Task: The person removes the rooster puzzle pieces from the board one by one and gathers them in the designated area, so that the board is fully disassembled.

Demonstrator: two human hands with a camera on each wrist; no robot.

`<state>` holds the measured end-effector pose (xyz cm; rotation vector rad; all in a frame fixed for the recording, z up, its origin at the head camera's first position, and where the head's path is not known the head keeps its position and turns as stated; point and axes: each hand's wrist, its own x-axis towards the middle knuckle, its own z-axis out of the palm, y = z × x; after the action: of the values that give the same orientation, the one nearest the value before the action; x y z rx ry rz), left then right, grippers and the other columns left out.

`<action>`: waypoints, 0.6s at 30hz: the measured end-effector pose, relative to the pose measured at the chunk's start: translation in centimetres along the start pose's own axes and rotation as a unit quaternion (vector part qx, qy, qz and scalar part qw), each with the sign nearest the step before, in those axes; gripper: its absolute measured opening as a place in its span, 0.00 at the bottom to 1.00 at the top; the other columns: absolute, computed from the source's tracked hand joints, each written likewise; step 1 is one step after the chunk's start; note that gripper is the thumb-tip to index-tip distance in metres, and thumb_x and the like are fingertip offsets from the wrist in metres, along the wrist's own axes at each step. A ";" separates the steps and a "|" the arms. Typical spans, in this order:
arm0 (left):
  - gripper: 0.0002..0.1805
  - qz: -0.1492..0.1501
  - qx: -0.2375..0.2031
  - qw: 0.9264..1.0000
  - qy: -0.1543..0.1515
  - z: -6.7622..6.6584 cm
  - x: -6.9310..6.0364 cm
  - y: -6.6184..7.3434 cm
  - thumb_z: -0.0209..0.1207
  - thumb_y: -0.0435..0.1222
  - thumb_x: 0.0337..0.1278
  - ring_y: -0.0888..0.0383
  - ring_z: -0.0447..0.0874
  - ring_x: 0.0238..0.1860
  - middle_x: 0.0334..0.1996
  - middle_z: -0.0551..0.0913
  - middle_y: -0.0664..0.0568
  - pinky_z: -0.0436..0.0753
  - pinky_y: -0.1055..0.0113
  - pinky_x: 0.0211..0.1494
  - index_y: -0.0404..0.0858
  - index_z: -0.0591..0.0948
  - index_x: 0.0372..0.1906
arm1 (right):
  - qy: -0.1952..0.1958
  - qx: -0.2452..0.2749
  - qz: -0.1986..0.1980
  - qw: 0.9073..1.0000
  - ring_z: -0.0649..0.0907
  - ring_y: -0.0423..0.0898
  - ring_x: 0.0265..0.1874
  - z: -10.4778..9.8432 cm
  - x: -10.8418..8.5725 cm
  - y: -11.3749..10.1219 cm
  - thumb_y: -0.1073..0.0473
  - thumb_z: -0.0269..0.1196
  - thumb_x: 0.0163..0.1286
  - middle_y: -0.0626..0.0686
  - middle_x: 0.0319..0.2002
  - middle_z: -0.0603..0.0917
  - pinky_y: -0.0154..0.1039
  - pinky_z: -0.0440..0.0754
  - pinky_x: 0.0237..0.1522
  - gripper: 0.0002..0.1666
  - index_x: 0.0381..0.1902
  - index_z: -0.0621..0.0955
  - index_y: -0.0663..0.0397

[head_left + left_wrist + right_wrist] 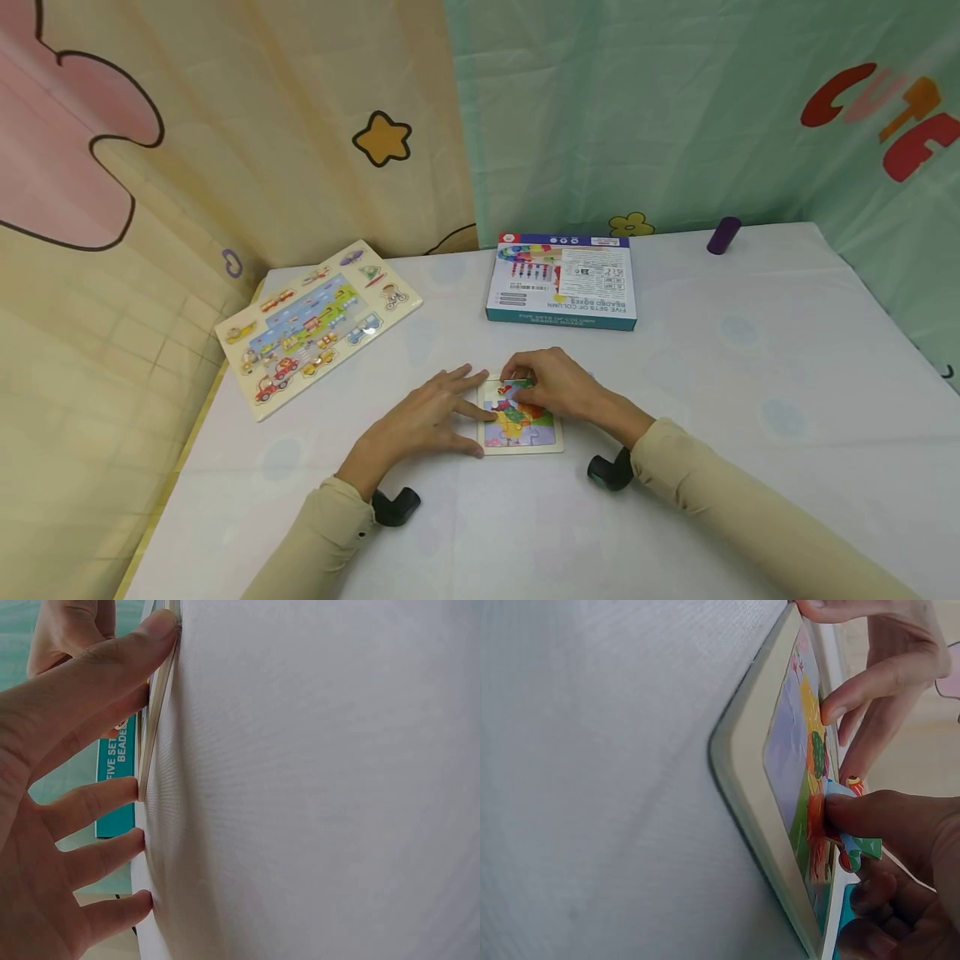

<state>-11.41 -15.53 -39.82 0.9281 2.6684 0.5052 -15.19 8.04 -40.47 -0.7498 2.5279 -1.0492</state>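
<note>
A small jigsaw puzzle board (521, 451) with a pale frame and a colourful picture lies flat on the white table, between both hands. My left hand (423, 421) has its fingers spread at the board's left side. Its thumb touches the frame near the lower left corner, and its index finger rests on the picture. With thumb and fingers, my right hand (558, 383) pinches a puzzle piece (866, 847) of red, blue and green. In the right wrist view, this piece stands tilted above the picture's far part. The right hand partly covers the board's upper right.
A larger wooden puzzle board (341, 367) with vehicle pictures lies at the back left. Behind the small board lies a flat beaded-boxes carton (562, 319). A purple cylinder (723, 236) is near the table's back edge, with curtains (637, 108) behind it.
</note>
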 end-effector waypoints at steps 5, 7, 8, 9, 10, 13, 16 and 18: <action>0.28 0.000 0.001 1.000 -0.001 0.0 0.0 0.0 0.75 0.56 0.39 0.45 0.53 0.76 0.73 0.65 0.50 0.60 0.44 0.72 0.54 0.87 0.51 | 0.007 -0.005 0.006 1.000 0.79 0.42 0.35 0.2 0.0 -0.3 0.63 0.70 0.62 0.45 0.37 0.86 0.37 0.79 0.44 0.11 0.44 0.84 0.52; 0.28 0.001 0.000 1.000 0.001 0.0 0.0 0.0 0.75 0.56 0.39 0.45 0.53 0.75 0.73 0.65 0.50 0.60 0.44 0.72 0.54 0.87 0.51 | 0.005 -0.008 0.002 1.000 0.79 0.42 0.35 0.2 0.0 -0.4 0.64 0.69 0.63 0.46 0.38 0.86 0.38 0.80 0.45 0.11 0.43 0.84 0.54; 0.28 0.001 0.000 1.000 0.002 0.0 0.0 0.0 0.75 0.56 0.39 0.45 0.53 0.75 0.73 0.65 0.50 0.60 0.45 0.72 0.54 0.87 0.51 | 0.003 -0.010 0.000 1.000 0.79 0.42 0.35 0.2 0.0 -0.5 0.64 0.69 0.63 0.47 0.38 0.87 0.39 0.80 0.46 0.10 0.44 0.84 0.54; 0.28 0.001 -0.001 1.000 0.002 0.0 0.0 0.0 0.75 0.56 0.39 0.45 0.53 0.75 0.72 0.65 0.50 0.60 0.45 0.72 0.54 0.87 0.51 | 0.001 -0.013 -0.004 1.000 0.79 0.42 0.35 0.2 -0.1 -0.5 0.64 0.68 0.64 0.48 0.39 0.87 0.40 0.80 0.47 0.10 0.44 0.84 0.55; 0.28 0.001 -0.003 1.000 0.003 0.0 0.0 0.0 0.75 0.56 0.39 0.45 0.53 0.75 0.72 0.65 0.50 0.60 0.45 0.72 0.53 0.87 0.51 | -0.001 -0.016 -0.008 1.000 0.80 0.43 0.35 0.2 -0.1 -0.5 0.64 0.68 0.64 0.49 0.40 0.87 0.40 0.80 0.48 0.10 0.44 0.83 0.56; 0.28 -0.002 -0.005 1.000 0.002 0.0 0.0 0.1 0.75 0.55 0.39 0.45 0.53 0.75 0.72 0.66 0.50 0.60 0.45 0.72 0.53 0.88 0.51 | -0.003 -0.022 -0.004 1.000 0.80 0.42 0.35 0.1 -0.1 -0.5 0.63 0.68 0.64 0.50 0.41 0.87 0.39 0.81 0.46 0.12 0.46 0.83 0.56; 0.28 -0.001 -0.005 1.000 0.003 0.0 0.0 0.0 0.75 0.55 0.38 0.45 0.53 0.75 0.72 0.66 0.50 0.60 0.45 0.72 0.53 0.88 0.51 | 0.001 -0.004 0.009 1.000 0.81 0.41 0.33 -0.1 -0.1 -0.3 0.62 0.70 0.62 0.48 0.37 0.87 0.36 0.81 0.40 0.14 0.47 0.82 0.52; 0.28 0.001 -0.004 1.000 0.004 0.0 0.0 0.0 0.75 0.55 0.39 0.45 0.53 0.75 0.72 0.66 0.50 0.60 0.44 0.72 0.53 0.88 0.51 | 0.005 0.017 0.016 1.000 0.82 0.40 0.30 -0.4 -0.1 -0.1 0.61 0.72 0.61 0.46 0.34 0.86 0.35 0.82 0.35 0.15 0.46 0.82 0.50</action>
<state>-11.39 -15.51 -39.82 0.9286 2.6705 0.5211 -15.28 8.24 -40.16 -0.6947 2.5156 -1.0858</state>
